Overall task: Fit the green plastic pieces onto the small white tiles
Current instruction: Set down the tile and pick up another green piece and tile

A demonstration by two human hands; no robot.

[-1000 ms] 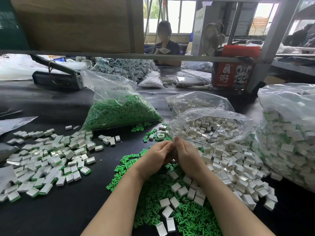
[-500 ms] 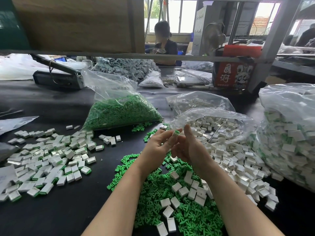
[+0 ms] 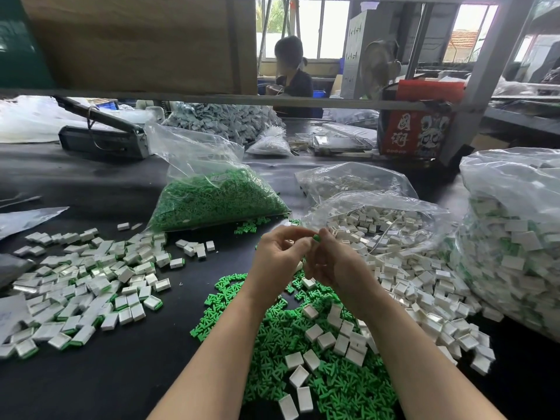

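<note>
My left hand (image 3: pixel 277 259) and my right hand (image 3: pixel 336 263) meet above the table, fingers curled toward each other. Between their fingertips sits a small green plastic piece (image 3: pixel 316 237); a white tile in the left fingers is mostly hidden. Below my wrists lies a loose heap of green pieces (image 3: pixel 303 374) with several white tiles (image 3: pixel 325 341) scattered on it. A spread of tiles with green pieces fitted (image 3: pixel 88 283) lies at the left.
A clear bag of green pieces (image 3: pixel 218 201) stands behind my hands. An open bag of white tiles (image 3: pixel 378 219) spills to the right, beside a big bag of fitted tiles (image 3: pixel 515 244). A dark sealer machine (image 3: pixel 103 137) and a red box (image 3: pixel 418 128) stand at the back.
Both hands rose from the green heap to a spot above it. The right hand's fingers, stretched upward half a second ago, now curl onto the green piece.
</note>
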